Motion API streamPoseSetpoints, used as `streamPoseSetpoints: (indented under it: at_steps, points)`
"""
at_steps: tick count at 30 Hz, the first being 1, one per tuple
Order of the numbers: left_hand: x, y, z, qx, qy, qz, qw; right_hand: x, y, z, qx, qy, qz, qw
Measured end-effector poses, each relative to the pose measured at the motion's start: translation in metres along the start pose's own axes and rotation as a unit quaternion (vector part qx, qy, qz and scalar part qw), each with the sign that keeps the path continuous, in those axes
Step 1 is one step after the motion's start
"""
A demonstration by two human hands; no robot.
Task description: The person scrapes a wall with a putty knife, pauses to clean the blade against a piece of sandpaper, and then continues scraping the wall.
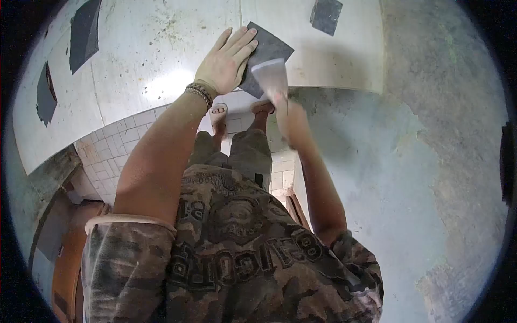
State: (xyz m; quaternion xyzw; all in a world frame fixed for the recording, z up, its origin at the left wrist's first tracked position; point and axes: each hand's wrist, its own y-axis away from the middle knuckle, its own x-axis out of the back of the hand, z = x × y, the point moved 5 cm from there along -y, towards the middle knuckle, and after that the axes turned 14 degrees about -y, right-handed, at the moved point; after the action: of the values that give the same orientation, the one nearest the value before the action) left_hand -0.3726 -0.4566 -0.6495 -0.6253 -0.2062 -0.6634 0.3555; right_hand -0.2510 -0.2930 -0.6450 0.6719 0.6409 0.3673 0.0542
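My left hand [223,62], with a braided bracelet at the wrist, lies flat on the left edge of a dark grey square piece [274,46], fingers stretched out. Just right of it, my right hand [292,124] is wrapped around the handle of a scraper [271,75] with a wide, pale blade. That blade overlaps the lower part of the dark piece; whether it touches cannot be made out. Motion blurs the right hand and the tool. Under the dark piece is a white, stained surface [161,48].
Other dark pieces lie on the white surface: a long one [85,35], a torn-edged one [46,94] and a small one [326,16]. Its curved-looking edge runs above my feet [219,116] and a tiled floor [121,134]. A worn, patchy wall [388,172] rises at right.
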Motion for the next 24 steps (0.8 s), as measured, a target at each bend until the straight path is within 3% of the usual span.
streamPoseSetpoints:
  at_steps: [7, 9, 10, 11, 14, 16, 17, 19, 23, 24]
  points:
    - [-0.002, 0.003, 0.003, 0.002, -0.008, 0.0, 1.0, 0.004, -0.012, -0.001, 0.042, 0.076, -0.006, 0.996]
    - [0.0, 0.0, 0.0, 0.0, 0.0, -0.007, 1.0, 0.001, -0.003, 0.007, -0.018, 0.064, 0.001, 0.998]
    - [0.002, -0.001, 0.0, -0.002, -0.006, -0.01, 1.0, -0.001, 0.011, 0.004, 0.057, 0.029, 0.006, 0.998]
    - [0.002, -0.001, -0.001, 0.0, -0.007, -0.011, 1.0, -0.001, 0.01, 0.007, 0.057, 0.029, 0.003, 0.998]
    - [0.002, -0.003, 0.0, -0.001, -0.006, -0.005, 1.0, 0.005, 0.001, 0.008, 0.006, 0.067, -0.024, 0.997]
    - [0.0, 0.0, 0.0, 0.003, -0.011, -0.008, 1.0, 0.013, -0.019, -0.004, -0.126, -0.002, -0.015, 0.992]
    - [0.0, 0.002, 0.001, 0.006, -0.011, -0.008, 1.0, 0.01, -0.013, 0.005, -0.126, 0.0, -0.017, 0.992]
    - [0.0, 0.0, -0.001, 0.003, -0.006, -0.011, 1.0, 0.003, 0.0, 0.016, 0.036, 0.048, 0.004, 0.998]
    - [0.001, 0.0, 0.0, 0.003, 0.001, -0.012, 1.0, 0.003, 0.011, 0.004, 0.062, 0.071, 0.039, 0.995]
    - [0.001, 0.0, 0.0, 0.002, 0.004, -0.013, 1.0, 0.011, 0.0, -0.016, -0.006, 0.035, 0.016, 0.999]
